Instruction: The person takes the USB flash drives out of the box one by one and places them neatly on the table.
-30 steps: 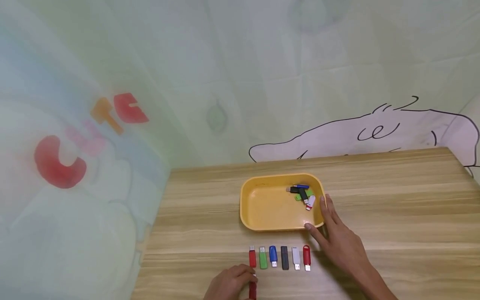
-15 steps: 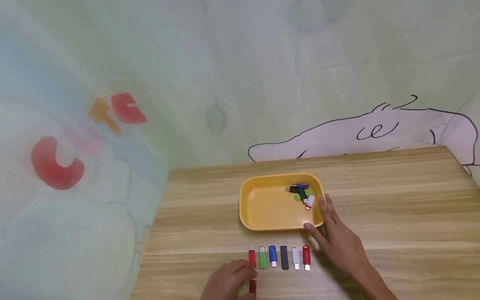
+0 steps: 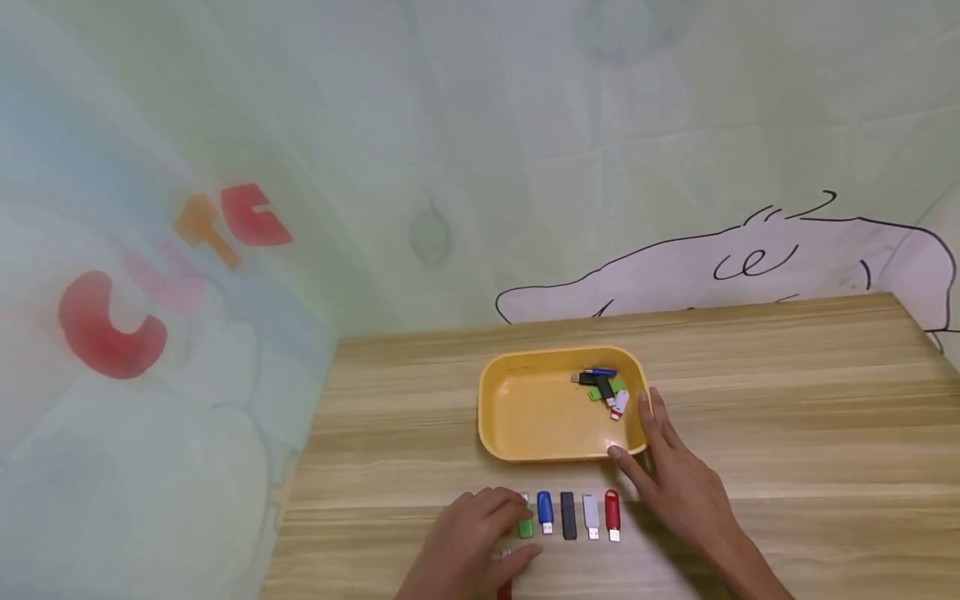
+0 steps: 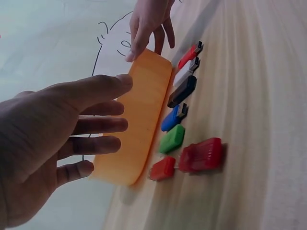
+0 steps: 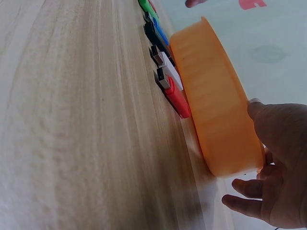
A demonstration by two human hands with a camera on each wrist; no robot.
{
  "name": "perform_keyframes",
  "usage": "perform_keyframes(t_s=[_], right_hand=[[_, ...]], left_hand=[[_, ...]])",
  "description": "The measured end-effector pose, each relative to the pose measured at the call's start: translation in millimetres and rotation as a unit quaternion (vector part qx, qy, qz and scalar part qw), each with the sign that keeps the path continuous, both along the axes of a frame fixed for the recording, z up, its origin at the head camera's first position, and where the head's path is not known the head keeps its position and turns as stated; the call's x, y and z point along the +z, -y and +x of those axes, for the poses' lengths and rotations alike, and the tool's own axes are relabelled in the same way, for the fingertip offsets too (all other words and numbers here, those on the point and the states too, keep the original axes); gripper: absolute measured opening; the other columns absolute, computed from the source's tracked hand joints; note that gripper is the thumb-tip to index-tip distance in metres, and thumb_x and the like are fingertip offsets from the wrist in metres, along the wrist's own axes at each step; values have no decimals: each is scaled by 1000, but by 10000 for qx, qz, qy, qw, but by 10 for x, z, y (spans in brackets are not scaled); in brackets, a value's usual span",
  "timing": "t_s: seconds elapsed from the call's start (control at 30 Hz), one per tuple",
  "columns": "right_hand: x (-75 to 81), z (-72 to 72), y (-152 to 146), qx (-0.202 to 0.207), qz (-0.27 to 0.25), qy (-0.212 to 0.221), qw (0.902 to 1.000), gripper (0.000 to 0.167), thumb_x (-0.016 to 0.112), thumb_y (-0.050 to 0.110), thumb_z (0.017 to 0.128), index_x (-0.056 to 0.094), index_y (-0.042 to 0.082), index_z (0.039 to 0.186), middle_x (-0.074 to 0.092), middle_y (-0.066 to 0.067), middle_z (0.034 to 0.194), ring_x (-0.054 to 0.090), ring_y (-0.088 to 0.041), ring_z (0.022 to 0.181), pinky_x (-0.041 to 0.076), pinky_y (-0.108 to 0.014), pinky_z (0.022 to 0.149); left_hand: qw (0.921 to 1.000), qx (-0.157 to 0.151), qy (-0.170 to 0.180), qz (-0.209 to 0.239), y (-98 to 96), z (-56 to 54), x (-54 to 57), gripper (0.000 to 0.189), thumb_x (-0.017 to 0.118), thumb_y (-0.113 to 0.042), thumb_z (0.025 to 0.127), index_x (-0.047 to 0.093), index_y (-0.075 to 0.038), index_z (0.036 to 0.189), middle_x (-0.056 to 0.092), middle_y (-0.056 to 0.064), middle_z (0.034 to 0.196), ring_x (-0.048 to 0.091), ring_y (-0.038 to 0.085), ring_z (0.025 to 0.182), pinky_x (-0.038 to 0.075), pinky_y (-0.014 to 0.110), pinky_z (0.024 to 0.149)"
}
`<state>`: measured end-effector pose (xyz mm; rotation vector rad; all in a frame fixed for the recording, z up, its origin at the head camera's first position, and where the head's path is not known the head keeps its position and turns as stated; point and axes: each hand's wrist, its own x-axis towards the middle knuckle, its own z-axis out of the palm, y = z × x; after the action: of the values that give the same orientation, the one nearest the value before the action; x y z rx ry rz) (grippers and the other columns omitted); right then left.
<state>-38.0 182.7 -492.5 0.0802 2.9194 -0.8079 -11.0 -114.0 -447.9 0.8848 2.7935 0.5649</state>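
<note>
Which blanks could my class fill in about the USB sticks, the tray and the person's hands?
1. The person's ____ hand touches the yellow plastic tray.
2. On the wooden table, the blue USB stick lies between the green USB stick and the ____ one.
3. In the head view, the rightmost USB stick on the table is ____.
4. The left hand holds ____.

Missing words: right; black; red; nothing.

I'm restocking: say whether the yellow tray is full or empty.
Partly filled: the yellow tray has USB sticks clustered toward one end.
</note>
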Motion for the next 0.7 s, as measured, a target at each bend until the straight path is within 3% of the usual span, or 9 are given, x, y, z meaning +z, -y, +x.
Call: perform_keyframes(t_s=[0.1,0.3,0.5,0.7], right_hand=[[12,-1,-3,6,-22,-14,10000,98,56,64,104,-1,21,172,5,-14,179,50,-56,140,52,-67,100],[10,-2,-12,16,-24,-46,10000,98,56,63,104,-1,22,172,6,-15,179,53,-56,138,53,-67,99],[-10,-1,-6,30,-19,-61,10000,97,56,63,104,-1,21,172,6,-15,179,52,-56,138,53,-67,99],[-8,-7,-9,24,-23,-24,10000,97,54,64,104,0,22,172,5,-15,179,52,-56,139,52,-67,99]], left_hand=[[10000,-23,-62,0,-35,-59,49,31,82,-45,93,78,-23,115,75,-14,115,66,1,101,58,25,89],[9965,-245,-797,-12,-91,-204,121,30,85,-42,91,79,-21,111,76,-11,111,68,5,98,58,23,85],[9944,-206,-1024,162,-169,-386,195,30,83,-42,92,79,-19,111,76,-9,112,70,8,101,60,27,89],[9919,-241,-1234,196,-239,-526,212,30,84,-44,91,79,-21,109,76,-9,110,71,8,97,59,25,85]])
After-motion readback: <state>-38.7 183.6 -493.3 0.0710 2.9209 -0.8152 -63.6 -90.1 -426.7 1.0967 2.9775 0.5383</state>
